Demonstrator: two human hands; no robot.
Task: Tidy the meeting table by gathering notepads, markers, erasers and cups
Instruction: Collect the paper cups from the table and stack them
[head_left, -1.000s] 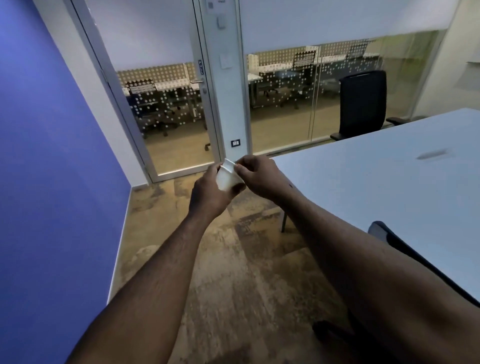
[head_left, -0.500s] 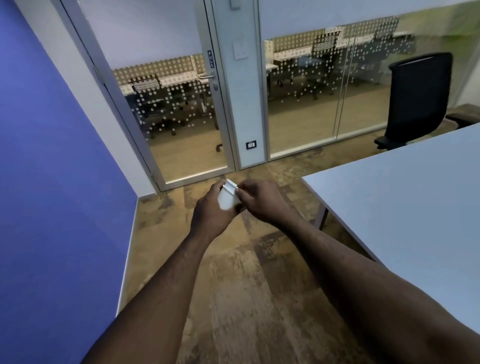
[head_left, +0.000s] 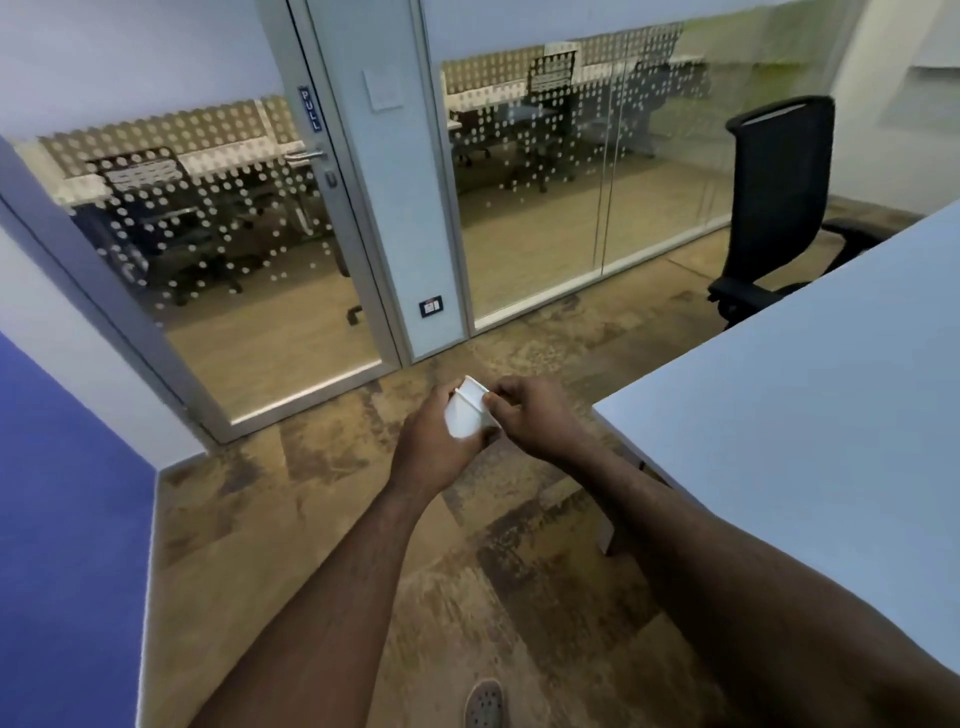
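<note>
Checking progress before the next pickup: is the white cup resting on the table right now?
No, the white cup is held off the table between both hands.

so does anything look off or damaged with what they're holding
Nothing looks clearly damaged. The white cup is tilted on its side between the left hand and right hand, away from the table. A line near its rim may mean stacked cups, but blur hides that. No spill shows on the floor.
</note>
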